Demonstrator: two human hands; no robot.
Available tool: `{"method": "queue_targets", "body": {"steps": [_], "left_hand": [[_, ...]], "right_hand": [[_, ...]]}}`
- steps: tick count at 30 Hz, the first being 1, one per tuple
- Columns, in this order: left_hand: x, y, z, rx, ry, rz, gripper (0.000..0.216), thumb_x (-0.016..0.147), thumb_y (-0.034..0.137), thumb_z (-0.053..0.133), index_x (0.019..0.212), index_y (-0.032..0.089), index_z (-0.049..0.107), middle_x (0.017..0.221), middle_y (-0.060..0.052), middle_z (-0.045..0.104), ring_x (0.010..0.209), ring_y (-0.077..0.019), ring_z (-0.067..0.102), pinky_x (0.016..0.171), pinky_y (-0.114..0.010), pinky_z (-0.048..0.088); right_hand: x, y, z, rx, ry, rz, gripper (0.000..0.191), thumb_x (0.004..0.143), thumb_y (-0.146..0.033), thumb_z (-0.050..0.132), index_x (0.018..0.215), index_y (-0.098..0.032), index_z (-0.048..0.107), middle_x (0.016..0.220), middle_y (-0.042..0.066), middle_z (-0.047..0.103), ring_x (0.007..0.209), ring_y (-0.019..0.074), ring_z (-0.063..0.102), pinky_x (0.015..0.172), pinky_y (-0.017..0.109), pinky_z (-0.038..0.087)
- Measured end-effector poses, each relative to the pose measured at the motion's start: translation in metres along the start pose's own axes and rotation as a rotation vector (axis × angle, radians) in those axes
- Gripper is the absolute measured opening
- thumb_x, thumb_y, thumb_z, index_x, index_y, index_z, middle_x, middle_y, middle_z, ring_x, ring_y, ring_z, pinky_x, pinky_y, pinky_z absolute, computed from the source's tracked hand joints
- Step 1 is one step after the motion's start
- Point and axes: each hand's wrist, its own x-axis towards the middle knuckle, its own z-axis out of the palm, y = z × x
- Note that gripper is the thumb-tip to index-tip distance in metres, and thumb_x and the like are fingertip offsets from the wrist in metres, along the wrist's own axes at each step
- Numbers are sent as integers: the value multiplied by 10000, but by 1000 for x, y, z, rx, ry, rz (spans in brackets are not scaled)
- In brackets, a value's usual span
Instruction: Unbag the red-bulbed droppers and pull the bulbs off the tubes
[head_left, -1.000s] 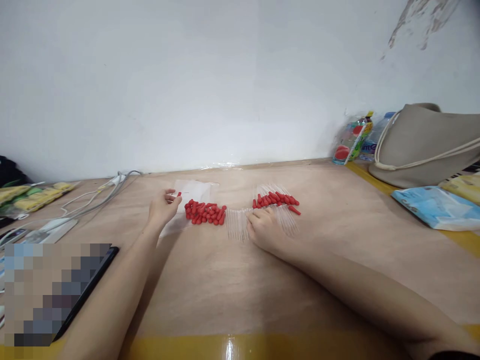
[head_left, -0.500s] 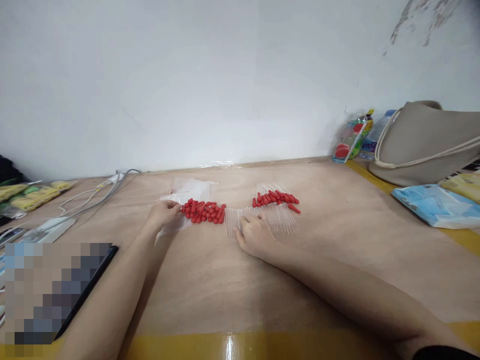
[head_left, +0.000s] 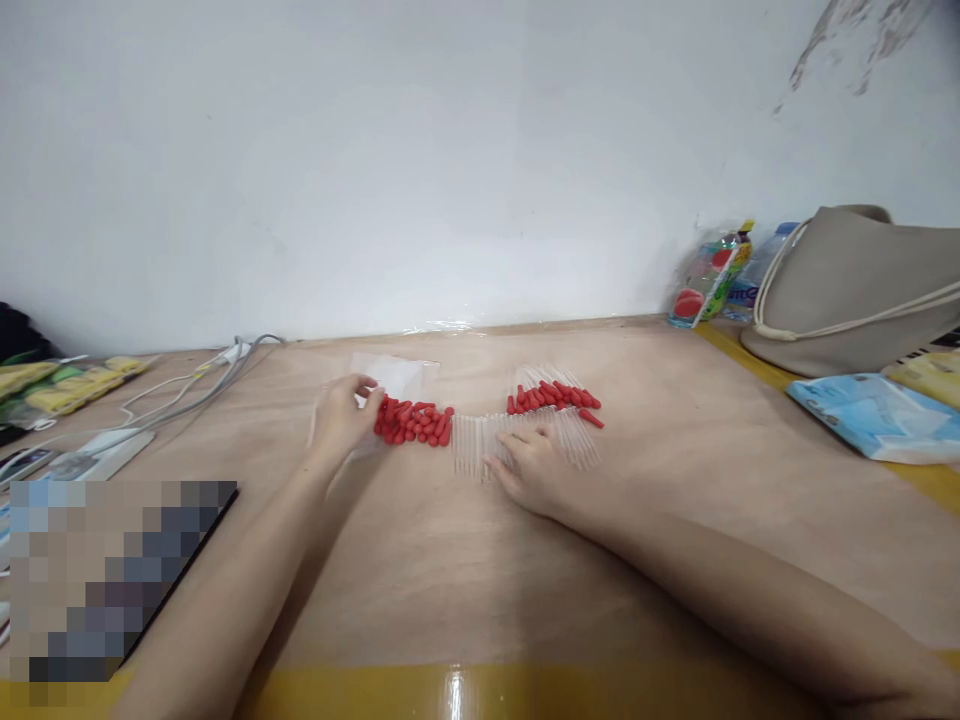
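Observation:
My left hand (head_left: 343, 415) is at the left end of a pile of red dropper bulbs (head_left: 414, 424). Its fingers are curved and a little apart, with the tips against the nearest bulbs; nothing shows in its grasp. Under and behind it lies a clear plastic bag (head_left: 401, 375). My right hand (head_left: 534, 465) rests with spread fingers on a row of thin clear tubes (head_left: 469, 445). Beyond that hand, more clear tubes with red bulbs (head_left: 555, 397) on their ends lie side by side. One red bulb (head_left: 591, 419) sticks out to the right of them.
A blurred-out device (head_left: 127, 580) lies at left front. Cables (head_left: 202, 375) and yellow packets (head_left: 82, 388) are at far left. On the right stand drink bottles (head_left: 709, 280), a grey bag (head_left: 847, 290) and a blue packet (head_left: 870, 418). A white wall (head_left: 450, 160) closes the back.
My left hand has shifted slightly right and up along the edge of the red bulb pile, its fingers opening a little. My right hand stays on the tubes, moved slightly right.

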Motion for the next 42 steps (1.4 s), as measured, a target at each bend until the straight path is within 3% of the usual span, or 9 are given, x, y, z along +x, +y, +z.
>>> {"method": "queue_targets", "body": {"steps": [7,12,16,23,28,30,35,38,42], "left_hand": [[-18,82,48,-181,-198,460,168,764,315,518,755,176,612,791,-52,602,804,-195,549,737,-320,423],[-8,131,83,-160,-345,359,263,751,411,546,751,168,648,819,-80,624,850,-218,552,789,-334,404],[-1,146,100,-141,-378,258,323,738,457,539,679,161,654,789,-85,636,834,-222,561,736,-305,410],[-4,150,103,-167,-420,131,357,795,398,465,577,154,607,604,-47,618,648,-171,577,618,-263,403],[-19,134,75,-230,-366,171,237,812,324,455,731,146,588,734,-48,638,704,-160,580,633,-254,416],[-32,118,59,-260,-336,227,180,820,301,459,800,154,560,810,-41,633,754,-152,578,661,-251,424],[-76,69,35,-288,-203,557,104,844,239,439,833,167,514,744,-24,583,679,-136,556,609,-248,435],[-98,55,33,-283,-125,696,58,836,198,465,862,168,506,771,-29,579,695,-127,551,627,-241,446],[-111,57,35,-311,-68,798,90,819,160,502,909,172,506,843,-37,606,763,-125,576,696,-237,470]], "right_hand": [[-35,39,-16,44,174,-192,189,846,-229,458,830,-150,629,625,15,600,609,118,520,703,308,285],[-44,46,-21,34,253,-145,186,836,-226,468,851,-149,637,620,16,596,574,107,493,728,310,295],[-42,47,-19,29,263,-136,183,830,-225,472,832,-151,639,591,3,575,552,103,479,724,304,301],[-41,46,-20,38,274,-117,167,819,-206,475,818,-157,635,596,0,576,555,102,487,741,312,312],[-41,50,-20,45,297,-35,180,811,-229,495,930,-159,611,661,14,569,640,135,524,733,327,364],[-40,50,-21,70,329,-15,241,806,-235,501,1021,-154,575,782,52,587,751,166,547,743,334,403],[-37,46,-25,98,399,-91,502,802,-295,519,1267,-151,394,1195,139,499,1113,233,473,922,385,410],[-35,43,-27,32,309,-239,555,799,-351,534,1293,-150,379,1269,134,475,1208,255,399,1006,444,333],[-35,40,-24,-16,140,-356,432,833,-365,497,1215,-164,486,1214,92,549,1214,252,407,1054,520,219]]}}
